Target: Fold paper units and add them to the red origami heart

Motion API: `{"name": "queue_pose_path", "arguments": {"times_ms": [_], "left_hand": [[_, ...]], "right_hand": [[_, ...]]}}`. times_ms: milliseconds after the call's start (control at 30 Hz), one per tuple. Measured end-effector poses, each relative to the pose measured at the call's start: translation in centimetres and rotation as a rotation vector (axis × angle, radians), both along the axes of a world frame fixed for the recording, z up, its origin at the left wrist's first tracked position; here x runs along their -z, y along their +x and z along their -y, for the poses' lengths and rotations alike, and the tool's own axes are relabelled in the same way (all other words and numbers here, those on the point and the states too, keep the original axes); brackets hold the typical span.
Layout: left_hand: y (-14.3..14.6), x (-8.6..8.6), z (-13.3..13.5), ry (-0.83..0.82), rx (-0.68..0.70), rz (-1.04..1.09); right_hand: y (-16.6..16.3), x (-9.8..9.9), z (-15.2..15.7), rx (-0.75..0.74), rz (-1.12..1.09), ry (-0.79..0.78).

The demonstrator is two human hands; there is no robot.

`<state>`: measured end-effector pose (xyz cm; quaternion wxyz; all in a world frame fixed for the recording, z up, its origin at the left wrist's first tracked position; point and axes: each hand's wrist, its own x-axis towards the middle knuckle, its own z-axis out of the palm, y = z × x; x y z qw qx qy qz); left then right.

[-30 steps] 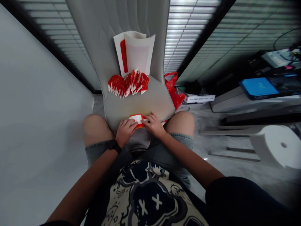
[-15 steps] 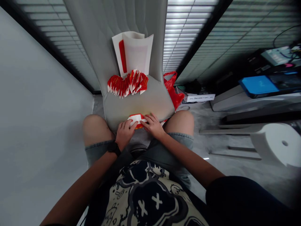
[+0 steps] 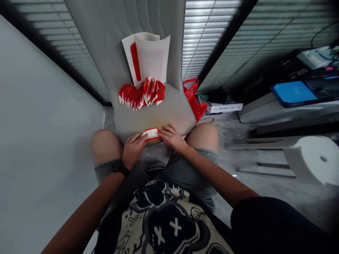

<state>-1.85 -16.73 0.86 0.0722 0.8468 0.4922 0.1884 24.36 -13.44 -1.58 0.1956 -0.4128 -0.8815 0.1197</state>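
Observation:
A small red-and-white folded paper piece lies at the front edge of a grey cushioned seat, held between both hands. My left hand presses its left end, and my right hand has its fingertips on the right end. Farther back on the seat sits a curved row of several folded red-and-white paper units. Behind that row, white sheets with a red stripe lean against the seat back.
A red plastic bag hangs beside the seat's right side, near a flat white box. A grey wall runs along the left. On the right stand a blue device and a white round object.
The folded piece now looks flatter and shows more white. My left hand has shifted slightly left, and the whole view has tilted a little.

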Motion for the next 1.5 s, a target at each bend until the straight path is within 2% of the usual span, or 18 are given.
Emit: {"name": "queue_pose_path", "arguments": {"times_ms": [167, 367, 600, 833, 900, 1033, 1067, 1233, 1500], "left_hand": [[0.2, 0.0, -1.0, -0.076, -0.074, 0.077], [0.3, 0.4, -2.8, -0.121, -0.163, 0.13], [1.2, 1.3, -3.8, -0.051, -0.255, 0.029], [2.1, 2.2, -4.0, 0.052, -0.296, -0.052], [2.2, 2.3, -3.8, 0.061, -0.238, -0.037], [2.5, 2.5, -3.2, 0.051, 0.119, -0.034], [2.6, 2.6, -3.1, 0.05, 0.168, -0.037], [3.1, 3.0, -2.2, 0.018, 0.152, -0.068], [2.3, 2.7, -2.2, -0.033, 0.19, -0.127]], "right_hand": [[-0.6, -0.1, -0.7, 0.101, -0.146, -0.086], [-1.1, 1.4, -1.4, 0.193, -0.315, -0.122], [-2.4, 2.4, -1.1, 0.333, -0.222, -0.1], [-4.0, 3.1, 0.0, 0.452, -0.086, -0.001], [-4.1, 3.2, 0.1, 0.468, -0.052, 0.017], [-3.9, 3.1, 0.2, 0.427, 0.017, 0.027], [-3.9, 3.1, 0.2, 0.419, 0.031, 0.033], [-3.5, 2.8, 0.6, 0.357, 0.07, 0.072], [-3.2, 1.8, 1.9, 0.29, 0.106, 0.027]]}}
